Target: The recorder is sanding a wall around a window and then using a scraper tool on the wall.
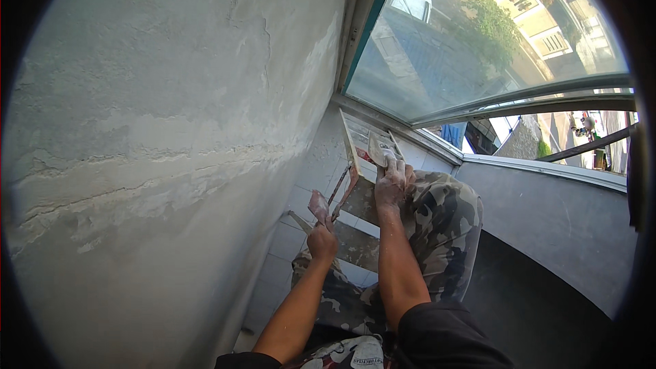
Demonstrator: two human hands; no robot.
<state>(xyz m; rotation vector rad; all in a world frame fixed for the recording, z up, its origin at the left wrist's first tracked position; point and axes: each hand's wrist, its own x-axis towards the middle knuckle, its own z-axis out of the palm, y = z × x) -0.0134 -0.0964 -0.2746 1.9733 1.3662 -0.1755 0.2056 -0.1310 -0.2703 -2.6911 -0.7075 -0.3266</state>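
Note:
In front of me, my left hand [322, 240] is closed around the lower end of a small, flat pinkish tool [318, 206] smeared with white. It looks like a scraper, though its exact kind is hard to make out. To the right and farther ahead, my right hand [391, 184], dusted with white, grips a putty knife [376, 147] with a broad pale blade. That blade lies over the top of a worn stepladder [357, 243], whose steps show below and between my hands. Whether the blade touches the ladder cannot be told.
A grey plastered wall [164, 123] with long cracks and rough patches rises on the left. A tilted glass window pane [451, 61] is at the upper right, above a sill [547, 167]. Pale floor tiles [277, 242] and a dark curved surface [526, 301] lie below.

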